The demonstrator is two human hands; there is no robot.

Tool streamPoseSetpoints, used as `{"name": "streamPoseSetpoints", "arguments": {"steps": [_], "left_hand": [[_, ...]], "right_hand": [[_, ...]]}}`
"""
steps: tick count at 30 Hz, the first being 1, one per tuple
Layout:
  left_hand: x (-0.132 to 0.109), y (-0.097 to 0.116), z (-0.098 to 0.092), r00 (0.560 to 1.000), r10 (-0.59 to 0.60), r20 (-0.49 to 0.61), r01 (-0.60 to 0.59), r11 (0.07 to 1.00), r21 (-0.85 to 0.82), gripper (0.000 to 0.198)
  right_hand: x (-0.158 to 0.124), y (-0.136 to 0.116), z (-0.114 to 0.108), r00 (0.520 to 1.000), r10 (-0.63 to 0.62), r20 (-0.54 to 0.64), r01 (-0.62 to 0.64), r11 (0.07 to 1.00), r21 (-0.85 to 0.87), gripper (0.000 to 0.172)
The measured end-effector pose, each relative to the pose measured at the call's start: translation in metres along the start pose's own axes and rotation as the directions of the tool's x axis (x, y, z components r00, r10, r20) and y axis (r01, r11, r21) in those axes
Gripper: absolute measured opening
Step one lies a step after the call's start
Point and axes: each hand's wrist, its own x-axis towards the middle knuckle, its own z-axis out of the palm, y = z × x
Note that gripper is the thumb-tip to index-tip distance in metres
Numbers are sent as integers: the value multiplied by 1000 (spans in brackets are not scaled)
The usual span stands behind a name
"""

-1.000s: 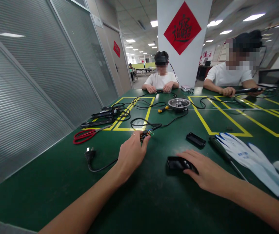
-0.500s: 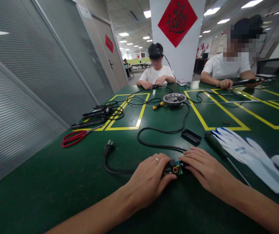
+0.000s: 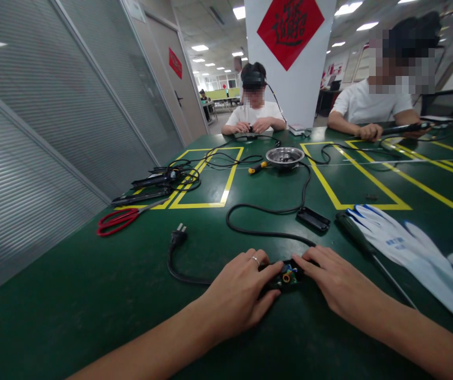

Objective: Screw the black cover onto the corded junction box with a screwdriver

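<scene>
A small green circuit board (image 3: 288, 275) with coloured parts sits in a black case half on the green table (image 3: 92, 295), close in front of me. My left hand (image 3: 240, 293), with a ring on one finger, curls round its left side. My right hand (image 3: 335, 285) presses on its right side with the fingertips. A black power cord (image 3: 266, 232) runs from the board in a loop, and its plug (image 3: 178, 236) lies to the left. A second black case half (image 3: 312, 219) lies just beyond my right hand.
Red scissors (image 3: 118, 219) and black tools (image 3: 147, 190) lie at the left. A screwdriver (image 3: 363, 247) and white gloves (image 3: 404, 248) lie at the right. A metal bowl (image 3: 284, 156) stands further back. Two people work at the table's far side.
My left hand carried the circuit board from further out on the table to the case half under my right hand. Both hands now hold it there, and the cord trailed along.
</scene>
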Motion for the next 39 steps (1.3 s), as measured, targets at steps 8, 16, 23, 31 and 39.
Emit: {"name": "streamPoseSetpoints", "arguments": {"steps": [8,16,23,31,39], "left_hand": [[1,1,5,997,77,-18,-76,997,33,51],[4,3,-1,986,163,42,-163,987,-5,55],[4,-2,-7,987,160,17,-159,985,-61,44],[4,-6,-11,996,89,-16,-90,987,-137,36],[6,-8,-10,996,78,-32,-83,982,-169,33]], "right_hand": [[3,-6,-10,996,62,59,-73,978,196,26],[11,43,-12,957,200,-211,-234,960,-155,42],[7,59,-4,956,227,-188,-267,937,-227,36],[8,55,-3,938,285,-196,-318,934,-166,41],[9,50,-6,896,358,-262,-393,915,-94,46]]}}
